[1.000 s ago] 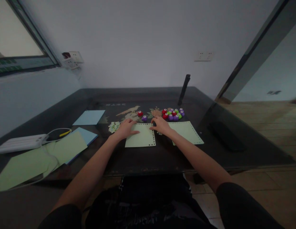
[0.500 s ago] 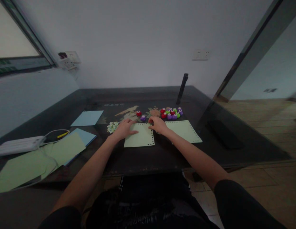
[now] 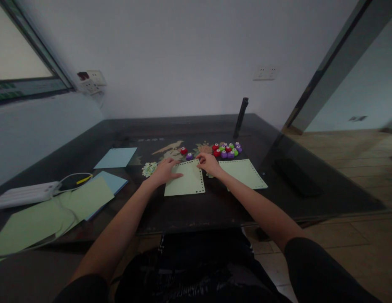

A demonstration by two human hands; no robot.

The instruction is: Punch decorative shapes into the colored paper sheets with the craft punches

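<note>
turning the punched green sheet [image 3: 185, 183] a touch since a second ago, its far edge now tilted; the sheet seems to be getting lined up. left hand [image 3: 164, 170] lies flat, fingers spread, on its far left corner. right hand [image 3: 209, 164] pinches the far right corner, fingers narrowed, beside the purple punch [image 3: 189, 156] on the dark table [image 3: 214, 206].

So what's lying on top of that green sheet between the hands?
The left hand rests flat on the green sheet; the right hand touches its far corner. What their palms cover stays hidden.
</note>
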